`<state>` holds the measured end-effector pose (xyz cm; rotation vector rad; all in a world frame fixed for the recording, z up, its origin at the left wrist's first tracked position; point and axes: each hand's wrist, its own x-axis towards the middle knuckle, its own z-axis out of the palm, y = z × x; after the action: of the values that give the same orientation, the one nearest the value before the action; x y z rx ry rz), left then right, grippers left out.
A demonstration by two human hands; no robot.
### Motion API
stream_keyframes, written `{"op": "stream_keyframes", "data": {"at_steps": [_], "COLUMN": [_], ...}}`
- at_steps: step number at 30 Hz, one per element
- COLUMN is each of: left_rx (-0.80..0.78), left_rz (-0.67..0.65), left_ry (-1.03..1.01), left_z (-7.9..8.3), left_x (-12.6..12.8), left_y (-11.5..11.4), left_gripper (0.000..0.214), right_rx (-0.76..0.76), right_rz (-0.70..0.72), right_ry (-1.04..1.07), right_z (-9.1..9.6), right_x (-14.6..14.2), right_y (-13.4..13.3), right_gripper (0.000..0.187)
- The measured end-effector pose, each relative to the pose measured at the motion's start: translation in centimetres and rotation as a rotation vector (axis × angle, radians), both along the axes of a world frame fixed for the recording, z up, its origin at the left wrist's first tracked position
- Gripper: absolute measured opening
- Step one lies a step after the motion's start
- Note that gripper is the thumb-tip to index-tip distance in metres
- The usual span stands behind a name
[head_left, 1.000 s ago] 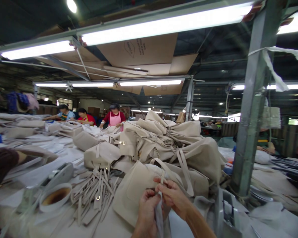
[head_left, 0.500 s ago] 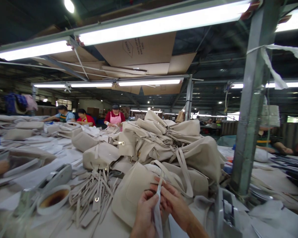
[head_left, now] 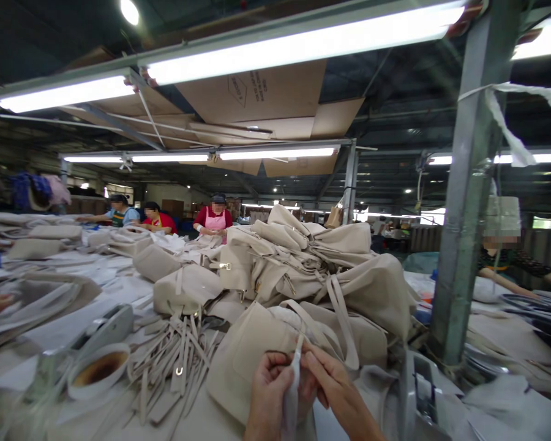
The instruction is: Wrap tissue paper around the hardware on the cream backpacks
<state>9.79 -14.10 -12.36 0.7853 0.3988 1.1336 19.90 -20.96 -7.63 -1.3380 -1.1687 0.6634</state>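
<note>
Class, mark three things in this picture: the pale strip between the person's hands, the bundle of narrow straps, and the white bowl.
Pale strip (head_left: 296, 369): head view, on its middle stretch.
Bundle of straps (head_left: 180, 354): head view, on a strap near its middle.
White bowl (head_left: 93, 394): head view, on its near outer wall.

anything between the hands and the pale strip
Nothing visible is. The left hand holds the strip; the right hand is close beside it, though whether its fingers touch is hard to tell. The bag lies beyond the strip, not in between.
</note>
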Motion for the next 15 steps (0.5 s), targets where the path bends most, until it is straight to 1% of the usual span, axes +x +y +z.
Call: {"op": "stream_keyframes", "data": {"at_steps": [2,4,7,8,10,13,14,15], "left_rx": [-0.012,-0.030,-0.029,-0.016,0.018,0.064,0.079,0.088], "left_rz": [-0.006,-0.011,-0.042,-0.053,-0.083,-0.139,-0.161,-0.186], "left_ry": [0.046,0.059,0.055,0.055,0.060,0.112,0.156,0.214], "left_z": [-0.3,-0.3,0.1,0.2,0.1,-0.8,-1.4,-2.1], "left_x": [-0.4,-0.8,-1.6,-1.8,-2.5,-3.8,-4.4,-5.0], "left_y": [0.4,0.7,0.8,0.8,0.9,1.4,1.6,1.9], "left_gripper": [0.050,0.053,0.061,0.063,0.064,0.063,0.061,0.059], "right_rx": [0.017,0.030,0.112,0.148,0.173,0.070,0.020,-0.029], "right_rz": [-0.166,-0.305,-0.420,-0.428,-0.381,-0.211,-0.167,-0.145], "right_ry": [-0.172,-0.269,-0.330,-0.359,-0.431,-0.565,-0.622,-0.683], "right_z": [0.3,0.8,2.0,2.5,3.8,5.7,6.3,6.8], "right_x": [0.8,1.6,2.6,2.7,2.9,2.5,2.2,1.9], "right_y": [-0.3,-0.4,0.0,0.2,0.9,1.9,2.2,2.5], "right_gripper": [0.055,0.052,0.052,0.053,0.056,0.061,0.060,0.054]}}
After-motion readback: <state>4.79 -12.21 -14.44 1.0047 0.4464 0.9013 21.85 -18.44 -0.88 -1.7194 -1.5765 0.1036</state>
